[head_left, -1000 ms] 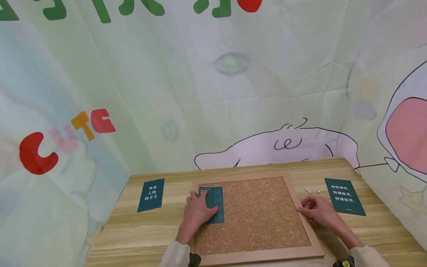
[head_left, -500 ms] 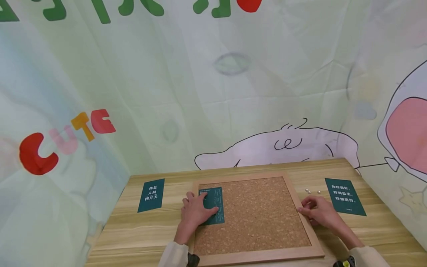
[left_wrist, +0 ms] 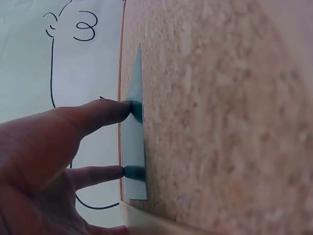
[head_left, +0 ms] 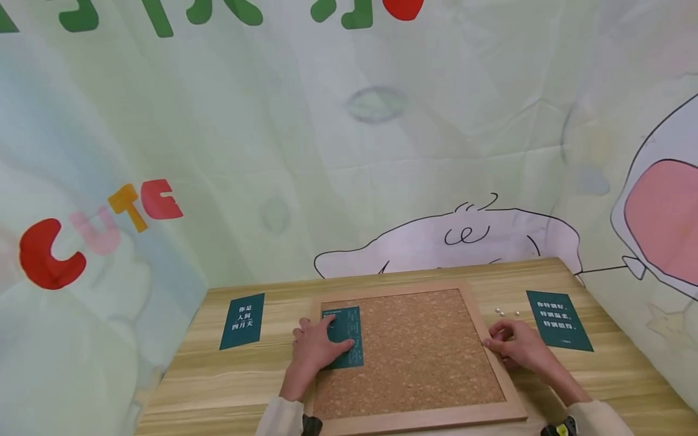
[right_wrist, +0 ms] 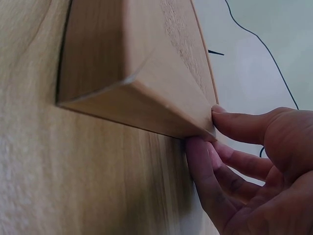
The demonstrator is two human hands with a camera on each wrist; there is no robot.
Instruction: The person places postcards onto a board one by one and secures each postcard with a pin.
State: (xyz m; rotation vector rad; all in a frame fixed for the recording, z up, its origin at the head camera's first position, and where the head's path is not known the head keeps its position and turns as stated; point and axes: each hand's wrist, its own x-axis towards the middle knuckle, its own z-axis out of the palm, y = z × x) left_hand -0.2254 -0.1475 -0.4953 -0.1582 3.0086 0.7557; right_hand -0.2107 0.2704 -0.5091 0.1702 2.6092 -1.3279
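Note:
A dark green card with pale lettering lies on the upper left of a wood-framed cork board. My left hand rests on that card, fingers spread; in the left wrist view the thumb and a finger press the card with their tips. At the board's right side, my right hand grips the wooden frame. The right wrist view has its thumb on top of the frame and curled fingers against the outer side. The left hand covers part of the card.
One green card lies left of the board on the wooden table, another green card to the right. Several small pearl-like beads sit just beyond my right hand. A printed curtain hangs behind the table.
My left hand has shifted slightly left, its thumb and finger still on the card. The right hand keeps its grip on the frame. The head view has turned a little right.

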